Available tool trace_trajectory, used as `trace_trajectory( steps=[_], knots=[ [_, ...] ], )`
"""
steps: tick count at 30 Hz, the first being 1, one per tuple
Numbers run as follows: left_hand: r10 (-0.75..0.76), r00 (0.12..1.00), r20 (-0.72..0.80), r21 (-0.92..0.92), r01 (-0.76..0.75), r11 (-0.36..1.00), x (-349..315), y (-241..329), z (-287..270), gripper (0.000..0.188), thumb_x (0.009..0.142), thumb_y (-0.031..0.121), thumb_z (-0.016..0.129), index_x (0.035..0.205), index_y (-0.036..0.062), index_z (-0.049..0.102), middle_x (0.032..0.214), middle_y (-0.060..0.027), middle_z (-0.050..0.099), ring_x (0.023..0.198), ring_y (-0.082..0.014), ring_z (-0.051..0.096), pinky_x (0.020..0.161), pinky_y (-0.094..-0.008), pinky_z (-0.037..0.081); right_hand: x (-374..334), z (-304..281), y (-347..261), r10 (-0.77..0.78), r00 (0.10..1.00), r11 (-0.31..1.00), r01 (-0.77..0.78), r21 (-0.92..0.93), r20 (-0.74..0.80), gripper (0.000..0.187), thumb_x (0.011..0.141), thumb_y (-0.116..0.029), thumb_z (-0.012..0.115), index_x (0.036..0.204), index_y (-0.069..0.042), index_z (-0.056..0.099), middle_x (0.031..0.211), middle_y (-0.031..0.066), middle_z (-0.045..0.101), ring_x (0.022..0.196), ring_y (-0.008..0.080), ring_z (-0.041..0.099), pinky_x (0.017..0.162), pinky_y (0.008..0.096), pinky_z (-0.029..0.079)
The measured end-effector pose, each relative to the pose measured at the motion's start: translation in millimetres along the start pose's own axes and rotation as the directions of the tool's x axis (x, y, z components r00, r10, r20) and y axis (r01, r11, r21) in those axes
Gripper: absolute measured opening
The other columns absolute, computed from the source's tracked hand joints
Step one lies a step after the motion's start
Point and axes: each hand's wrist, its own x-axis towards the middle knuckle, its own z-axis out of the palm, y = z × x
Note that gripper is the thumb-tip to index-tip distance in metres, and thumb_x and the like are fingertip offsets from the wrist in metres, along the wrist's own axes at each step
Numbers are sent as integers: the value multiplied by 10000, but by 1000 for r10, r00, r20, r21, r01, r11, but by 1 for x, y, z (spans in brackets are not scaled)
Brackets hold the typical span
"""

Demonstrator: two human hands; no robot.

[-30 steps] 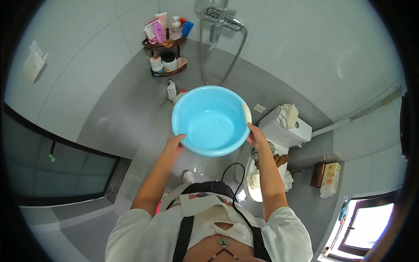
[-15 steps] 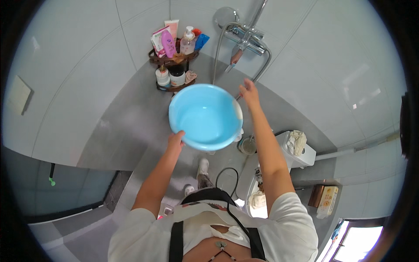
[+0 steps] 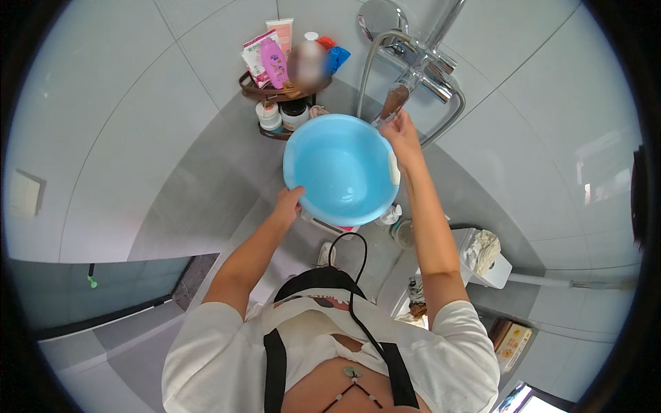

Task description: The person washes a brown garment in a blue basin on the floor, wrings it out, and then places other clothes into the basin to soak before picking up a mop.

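Note:
A light blue plastic basin with a pale patch on its right rim is held up in front of me. My left hand grips the near left rim, thumb over the edge. My right hand is beside the far right rim, its bent fingers closed at the end of the chrome tap spout. The spout's surface looks brownish, as if mirroring skin. The fingertips are partly hidden there. Glossy highlights show inside the basin; I cannot tell whether it holds any water.
Beyond the basin, a brown corner rack carries bottles, tubes and jars. The chrome shower mixer and its hose hang on the wall. At right are a white toilet tank with a cloth and a tissue pack. A white bottle stands below the basin.
The basin has moved farther from me, toward the tap, still in my left hand. My right hand has gone from hovering by the rim to the spout's end.

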Motion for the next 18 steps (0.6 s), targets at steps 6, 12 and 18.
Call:
trace_trajectory(
  steps=[6, 12, 18],
  knots=[
    [-95, 995, 27, 85, 92, 992, 11, 8, -1, 280, 665, 152, 635, 860, 12, 490, 707, -73, 513, 522, -143, 450, 430, -276, 355, -7, -5, -18, -4, 994, 995, -7, 95, 113, 483, 725, 38, 506, 1191, 11, 384, 1131, 119, 499, 1072, 193, 477, 885, 274, 367],
    [-161, 985, 55, 147, 151, 978, 36, 15, -13, 285, 676, 143, 634, 891, 10, 501, 786, -80, 521, 607, -156, 469, 498, -290, 386, -19, -39, 63, -71, 968, 978, 20, -205, -241, 427, 756, -14, 527, 1172, 12, 440, 1145, 149, 493, 1077, 205, 477, 894, 301, 385],
    [-185, 971, 150, 220, 149, 964, 29, 51, 8, 359, 708, 132, 628, 1008, -13, 494, 984, -114, 522, 856, -196, 526, 695, -290, 457, -103, -67, 219, 256, 710, 790, -545, -281, -656, 524, 766, -184, 601, 1223, -15, 408, 1153, 187, 483, 1061, 252, 488, 860, 341, 408]
  ],
)
